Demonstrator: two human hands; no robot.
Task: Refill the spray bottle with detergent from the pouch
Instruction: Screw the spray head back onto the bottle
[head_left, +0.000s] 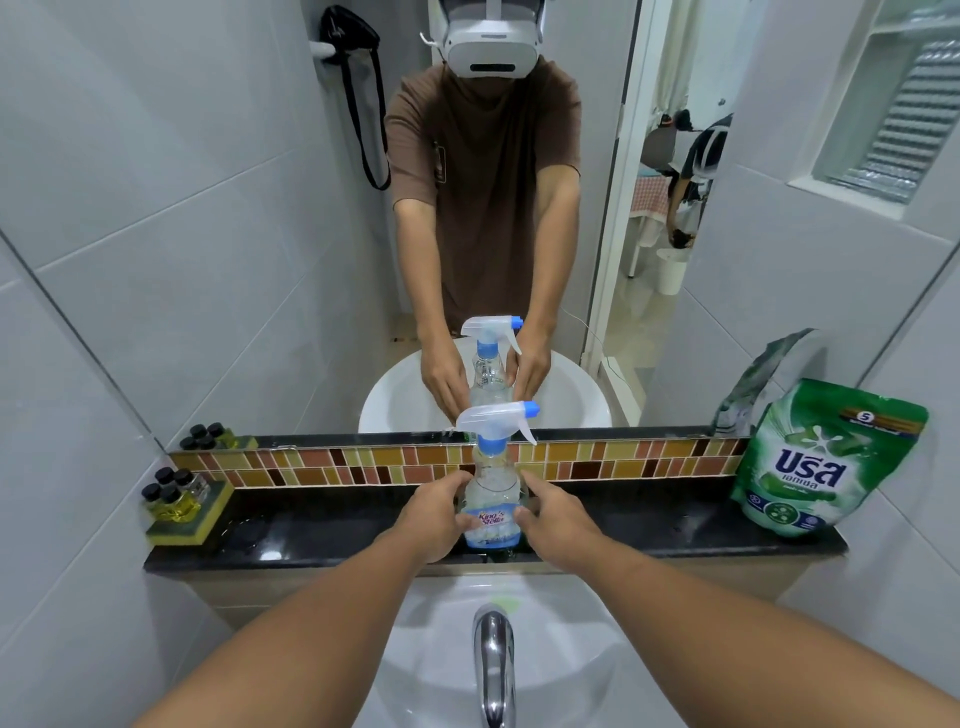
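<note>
1. The pouch (826, 457) leans on the wall, well right of the right hand (558, 525); soft and full-looking, it will likely sag, so grip it high.
2. The bottle (491, 493) stands on the ledge (322, 530) between both hands, seemingly near empty: light, stiff, smooth.
3. The left hand (436, 519) and right cup its waist, fingers curled on the sides.
4. Its trigger cap (496, 418) is still on.
</note>
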